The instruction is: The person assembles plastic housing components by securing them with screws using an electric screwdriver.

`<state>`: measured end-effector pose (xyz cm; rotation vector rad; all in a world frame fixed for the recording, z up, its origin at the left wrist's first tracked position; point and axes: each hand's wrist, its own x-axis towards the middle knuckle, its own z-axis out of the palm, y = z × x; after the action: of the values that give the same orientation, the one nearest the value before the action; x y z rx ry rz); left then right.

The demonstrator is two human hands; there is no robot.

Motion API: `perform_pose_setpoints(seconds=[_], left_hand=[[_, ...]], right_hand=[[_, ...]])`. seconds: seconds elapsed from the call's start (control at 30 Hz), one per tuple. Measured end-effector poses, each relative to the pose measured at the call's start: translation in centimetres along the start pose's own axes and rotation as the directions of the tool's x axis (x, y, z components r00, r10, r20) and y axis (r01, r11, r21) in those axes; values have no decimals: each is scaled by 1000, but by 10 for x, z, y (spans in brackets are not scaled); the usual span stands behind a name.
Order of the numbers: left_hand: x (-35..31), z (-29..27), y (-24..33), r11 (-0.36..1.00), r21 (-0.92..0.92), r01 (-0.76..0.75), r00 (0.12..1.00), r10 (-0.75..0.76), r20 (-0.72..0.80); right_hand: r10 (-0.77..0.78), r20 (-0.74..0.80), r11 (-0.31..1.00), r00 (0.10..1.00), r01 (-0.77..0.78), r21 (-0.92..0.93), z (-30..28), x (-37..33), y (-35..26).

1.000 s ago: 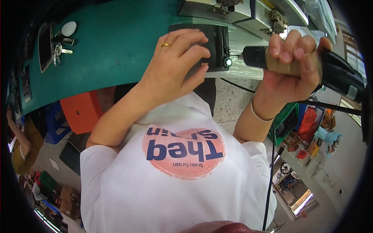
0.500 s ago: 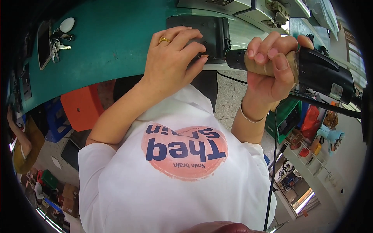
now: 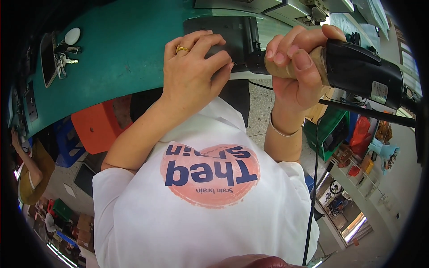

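Observation:
My right hand (image 3: 298, 67) is wrapped round the tan, taped grip of a black corded tool (image 3: 364, 73), which looks like an electric screwdriver. Its dark nose points left and meets the right edge of a flat black plastic panel (image 3: 234, 31) at the front of the green-topped bench. My left hand (image 3: 190, 67) rests over the panel's left part with bent fingers. Its thumb and index fingertips come together beside the panel's near edge, close to the tool's nose. Whatever they pinch is too small or hidden to make out.
At the bench's (image 3: 120, 44) left lie a phone (image 3: 48, 60), a bunch of keys (image 3: 67, 60) and a white oval item (image 3: 72, 36). Grey metal equipment (image 3: 246, 4) stands behind the panel. An orange stool (image 3: 96, 127) is below the bench; a green crate (image 3: 328, 131) stands at right.
My right hand has moved left with the tool, bringing its nose against the panel. The left thumb and index have closed together; the small coppery bit seen there earlier is hidden now.

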<state>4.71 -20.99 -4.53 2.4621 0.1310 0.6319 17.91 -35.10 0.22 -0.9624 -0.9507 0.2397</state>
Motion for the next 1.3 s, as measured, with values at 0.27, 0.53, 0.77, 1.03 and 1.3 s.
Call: perform_pose_setpoints(seconds=[0.27,0.53,0.77,1.03,1.3], left_hand=[[-1,2,1,1000,20,-5,1000,5,-9],[-2,4,0,1000,24,-13,1000,13,-16],[-5,5,-2,1000,3,8,1000,-8,-8],[-7,6,-3,999,-31,6,1000,-6,2],[-6,6,-4,1000,1,-18,1000,18,-4]], right_hand=[[7,6,1000,1000,-7,-6,1,0,5],[43,50,999,998,-41,-25,18,10,3],[291,-114,955,950,-295,-18,36,19,2],[126,144,988,982,-137,66,0,12,10],[166,101,986,981,-166,-16,14,16,11]])
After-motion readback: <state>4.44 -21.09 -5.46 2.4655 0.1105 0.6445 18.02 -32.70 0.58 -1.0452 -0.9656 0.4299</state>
